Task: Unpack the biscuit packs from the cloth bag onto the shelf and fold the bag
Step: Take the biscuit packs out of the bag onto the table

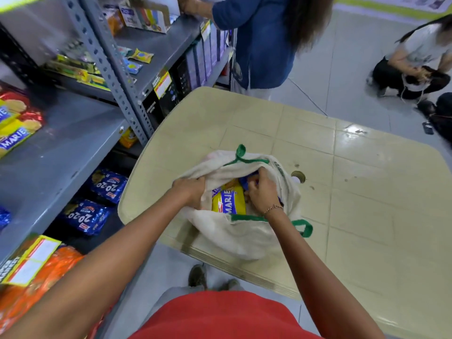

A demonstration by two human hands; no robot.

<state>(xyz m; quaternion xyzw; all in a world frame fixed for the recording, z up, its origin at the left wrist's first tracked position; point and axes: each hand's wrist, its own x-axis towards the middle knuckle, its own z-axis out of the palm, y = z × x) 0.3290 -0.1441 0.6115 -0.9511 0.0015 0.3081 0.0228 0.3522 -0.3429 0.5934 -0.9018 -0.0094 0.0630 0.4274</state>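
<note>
Cream cloth with green trim is what we have under our hands: the cloth bag (234,231) sits on the near left part of a pale yellow table (354,192), its mouth pulled open toward us. Our left hand (189,192) grips the left edge of the opening, fingers curled tight round a bunched fold of cloth. Our right hand (260,192) reaches down into the bag, its fingers bent and closed round a blue pack (245,180) near the far side of the opening; how much of that pack we hold we cannot tell, since the cloth hides most of it. Between our two hands a yellow biscuit pack (228,200) marked MARIE lies inside the bag, face up. A thin bracelet (273,208) circles our right wrist. To our left stands the grey metal shelf (61,152), and on it, at the far left edge, lie more yellow and red biscuit packs (17,126). On the level below we see blue packs (97,201) lying flat.
</note>
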